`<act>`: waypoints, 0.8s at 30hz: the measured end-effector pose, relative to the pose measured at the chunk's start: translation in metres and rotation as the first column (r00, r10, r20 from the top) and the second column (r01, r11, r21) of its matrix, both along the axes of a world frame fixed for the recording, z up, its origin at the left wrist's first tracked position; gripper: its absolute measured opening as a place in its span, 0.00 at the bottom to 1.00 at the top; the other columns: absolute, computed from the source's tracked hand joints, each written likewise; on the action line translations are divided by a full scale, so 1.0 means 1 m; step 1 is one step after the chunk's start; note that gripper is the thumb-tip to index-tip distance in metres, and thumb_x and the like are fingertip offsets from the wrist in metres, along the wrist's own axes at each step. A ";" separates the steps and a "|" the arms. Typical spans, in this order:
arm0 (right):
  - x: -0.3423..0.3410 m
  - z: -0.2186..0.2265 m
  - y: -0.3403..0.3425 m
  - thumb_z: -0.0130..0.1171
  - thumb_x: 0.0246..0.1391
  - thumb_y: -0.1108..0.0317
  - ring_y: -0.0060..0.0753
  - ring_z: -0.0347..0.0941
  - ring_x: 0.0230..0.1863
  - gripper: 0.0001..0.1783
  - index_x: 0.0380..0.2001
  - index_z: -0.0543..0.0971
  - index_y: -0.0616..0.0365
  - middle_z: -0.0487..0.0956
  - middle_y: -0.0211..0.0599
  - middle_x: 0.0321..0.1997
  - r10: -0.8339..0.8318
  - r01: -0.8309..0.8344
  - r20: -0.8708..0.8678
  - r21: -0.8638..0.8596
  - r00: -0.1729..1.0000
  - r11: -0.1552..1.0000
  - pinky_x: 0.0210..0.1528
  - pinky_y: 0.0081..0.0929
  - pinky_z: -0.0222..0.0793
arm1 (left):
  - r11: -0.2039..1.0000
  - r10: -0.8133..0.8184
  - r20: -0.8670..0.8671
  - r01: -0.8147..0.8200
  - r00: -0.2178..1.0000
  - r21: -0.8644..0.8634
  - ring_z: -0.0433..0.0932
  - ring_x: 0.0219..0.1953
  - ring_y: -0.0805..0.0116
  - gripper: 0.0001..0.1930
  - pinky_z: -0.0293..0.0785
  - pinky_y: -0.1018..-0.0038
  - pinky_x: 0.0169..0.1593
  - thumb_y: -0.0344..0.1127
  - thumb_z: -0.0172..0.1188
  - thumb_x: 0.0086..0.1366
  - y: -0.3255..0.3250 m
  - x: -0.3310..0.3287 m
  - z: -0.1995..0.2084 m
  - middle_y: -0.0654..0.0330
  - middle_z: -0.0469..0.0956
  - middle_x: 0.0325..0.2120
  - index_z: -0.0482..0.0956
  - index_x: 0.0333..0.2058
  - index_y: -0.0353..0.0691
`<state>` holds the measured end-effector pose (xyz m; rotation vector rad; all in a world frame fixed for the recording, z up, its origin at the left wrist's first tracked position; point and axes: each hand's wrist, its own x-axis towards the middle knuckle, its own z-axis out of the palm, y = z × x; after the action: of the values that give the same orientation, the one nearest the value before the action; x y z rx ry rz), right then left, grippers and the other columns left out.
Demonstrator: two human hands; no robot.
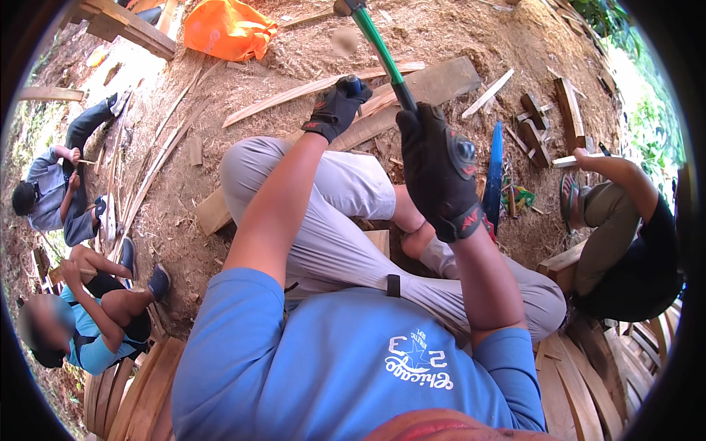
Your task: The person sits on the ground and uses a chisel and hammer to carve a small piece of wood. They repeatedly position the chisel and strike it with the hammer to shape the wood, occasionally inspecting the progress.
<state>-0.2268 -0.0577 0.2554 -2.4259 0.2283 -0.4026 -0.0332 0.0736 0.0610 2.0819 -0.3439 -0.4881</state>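
My right hand (441, 173), in a black glove, is closed around the black grip of a hammer (380, 51). The hammer's green handle slants up and away to the left, and its head reaches the top edge of the picture. Farther left, my left hand (334, 112), gloved too, is wrapped around a tool with a dark blue handle (354, 86). Most of that tool is hidden by the hand, so its working end cannot be made out. Beneath and beyond both hands lies a wide wooden board (445, 79) in front of my crossed legs.
An orange bag (228, 31) lies at the far left on chip-strewn ground. To the right are a long blue object (493, 173) and several wood blocks (535, 140). One person (625, 242) sits at right; two others (103, 323) sit at left. Planks (143, 389) lie behind me.
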 end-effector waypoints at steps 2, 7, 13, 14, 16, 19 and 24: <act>0.001 -0.025 -0.007 0.52 0.73 0.64 0.62 0.76 0.28 0.11 0.38 0.77 0.59 0.77 0.53 0.25 0.003 0.007 -0.212 0.047 0.977 0.999 0.30 0.51 0.67 | 0.993 -0.028 0.058 0.021 0.998 0.118 0.82 0.42 0.59 0.22 0.75 0.60 0.53 0.54 0.69 0.66 -0.006 -0.006 0.015 0.55 0.85 0.40 0.82 0.46 0.42; 0.005 0.000 -0.008 0.50 0.75 0.60 0.62 0.76 0.28 0.16 0.37 0.78 0.59 0.78 0.53 0.25 0.040 -0.044 -0.127 -0.028 0.991 0.999 0.30 0.52 0.67 | 0.999 -0.039 0.037 0.038 0.999 0.036 0.82 0.43 0.57 0.22 0.75 0.59 0.52 0.55 0.68 0.67 0.010 0.005 -0.017 0.54 0.85 0.41 0.83 0.47 0.42; -0.012 -0.035 -0.013 0.51 0.73 0.63 0.60 0.76 0.31 0.14 0.38 0.77 0.62 0.78 0.56 0.30 0.064 -0.073 -0.223 -0.031 0.973 0.997 0.31 0.51 0.67 | 0.991 -0.079 0.042 0.074 0.996 0.116 0.81 0.46 0.57 0.24 0.75 0.59 0.53 0.56 0.67 0.66 -0.005 -0.005 0.009 0.54 0.84 0.43 0.80 0.50 0.43; -0.012 -0.046 -0.020 0.50 0.72 0.65 0.59 0.76 0.30 0.12 0.38 0.77 0.61 0.77 0.55 0.28 0.113 -0.131 -0.191 -0.082 0.975 0.988 0.31 0.50 0.66 | 0.986 -0.090 0.058 0.081 0.994 0.149 0.83 0.50 0.51 0.29 0.75 0.56 0.55 0.62 0.66 0.64 -0.007 -0.003 0.007 0.51 0.85 0.46 0.80 0.52 0.43; -0.007 -0.027 -0.013 0.50 0.72 0.66 0.59 0.76 0.30 0.11 0.39 0.77 0.62 0.77 0.55 0.28 0.107 -0.107 -0.088 -0.002 0.990 0.994 0.30 0.50 0.66 | 0.999 -0.036 0.068 0.034 0.997 0.036 0.80 0.43 0.63 0.19 0.75 0.63 0.51 0.50 0.68 0.67 0.003 0.008 -0.027 0.58 0.83 0.39 0.80 0.47 0.43; -0.008 -0.015 -0.004 0.49 0.72 0.67 0.60 0.77 0.31 0.11 0.41 0.78 0.62 0.77 0.54 0.29 0.063 -0.067 0.088 0.045 0.994 0.997 0.30 0.49 0.67 | 0.999 -0.053 0.074 0.053 0.996 -0.003 0.78 0.39 0.70 0.14 0.75 0.68 0.50 0.44 0.70 0.68 0.004 0.004 -0.028 0.63 0.81 0.36 0.81 0.44 0.43; 0.005 -0.058 -0.009 0.47 0.73 0.61 0.65 0.78 0.36 0.16 0.39 0.78 0.63 0.81 0.55 0.37 -0.043 0.052 -0.178 0.050 0.983 0.997 0.39 0.55 0.71 | 0.989 -0.017 0.080 0.005 0.997 0.150 0.82 0.45 0.66 0.19 0.75 0.65 0.53 0.50 0.70 0.66 0.004 0.000 -0.006 0.59 0.85 0.40 0.82 0.47 0.44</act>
<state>-0.2222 -0.0665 0.1977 -2.4075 0.3706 -0.1986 -0.0335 0.0781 0.0551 2.2516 -0.3761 -0.4489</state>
